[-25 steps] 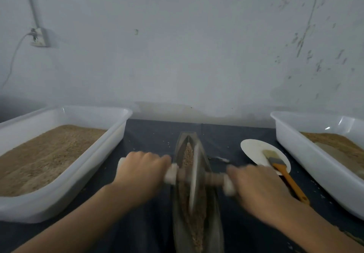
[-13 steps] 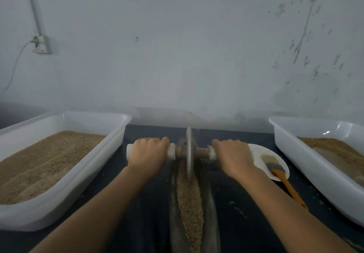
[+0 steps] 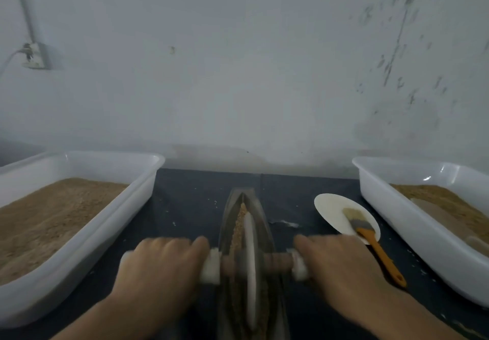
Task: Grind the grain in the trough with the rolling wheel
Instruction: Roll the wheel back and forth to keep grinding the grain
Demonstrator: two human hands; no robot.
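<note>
The narrow boat-shaped trough (image 3: 264, 215) lay lengthwise on the dark table (image 3: 190, 202), pointing toward the wall, with tan grain (image 3: 239, 223) heaped along its channel. The rolling wheel (image 3: 250, 257) stood upright in the trough, about midway along what I could see of it, its edge down in the grain. A wooden axle (image 3: 277, 263) ran through it, with pale grips at either end.

The left hand (image 3: 161, 268) was wrapped over the left grip, fingers curled together around it. The right hand (image 3: 341, 265) was wrapped the same way over the right grip. Both were blurred, so I could not make out the fingertips.

A white tub (image 3: 127, 212) of brown meal sat well to the left, and another white tub (image 3: 397, 212) to the right. Between the trough and the right tub lay a white plate (image 3: 330, 210), with an orange-handled brush (image 3: 370, 244) resting across it, bristles on the plate and handle trailing onto the table. A wall socket (image 3: 35, 56) was fixed at upper left.

I could read no writing, brand or label on anything.
</note>
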